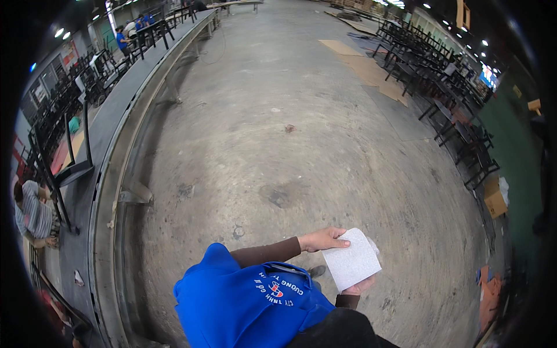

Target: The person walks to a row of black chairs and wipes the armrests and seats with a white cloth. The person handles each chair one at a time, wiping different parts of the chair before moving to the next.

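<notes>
A whitish, grainy sheet that looks like sandpaper (351, 261) is held up in front of my body, tilted, with rounded corners. My left hand (324, 239) grips its upper left edge, thumb on the face and the fingers behind. At its lower edge my right hand (361, 285) holds it from beneath, with most of the fingers hidden behind the sheet. Part of something pale shows behind its right edge, too hidden to name. Brown sleeves cover both forearms, and a blue vest (249, 301) fills the lower middle.
A long conveyor-like bench (110, 168) runs along the left, carrying a black chair frame (72, 168). Beyond it bends a person in a striped shirt (36, 214). Rows of black chairs (447, 110), flat cardboard (362, 66) and a cardboard box (495, 198) line the right of the concrete floor (249, 104).
</notes>
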